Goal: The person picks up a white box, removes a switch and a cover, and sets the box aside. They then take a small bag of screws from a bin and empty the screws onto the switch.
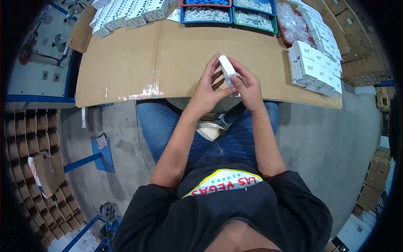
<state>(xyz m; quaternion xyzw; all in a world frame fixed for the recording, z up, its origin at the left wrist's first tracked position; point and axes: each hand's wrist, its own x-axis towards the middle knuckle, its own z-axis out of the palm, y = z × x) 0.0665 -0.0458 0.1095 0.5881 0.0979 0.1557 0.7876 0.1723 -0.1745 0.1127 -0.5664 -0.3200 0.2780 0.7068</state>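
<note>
Both hands meet over the near edge of the cardboard-covered table (121,63). Between them is a small white box-like piece (227,66), held tilted with its far end up; its exact kind does not show. My left hand (204,91) grips it from the left, with the thumb stretched under its near end. From the right, my right hand (250,87) closes on it, index finger along its side and thumb on its near part. The fingers hide the lower portion of the piece.
White boxes are stacked at back left (130,12) and on the right (317,67). Along the far edge stand a blue tray (205,24) and a green tray (256,28) of small white parts. Clear plastic bags (291,21) fill a reddish tray. A divided cardboard crate (21,143) stands lower left.
</note>
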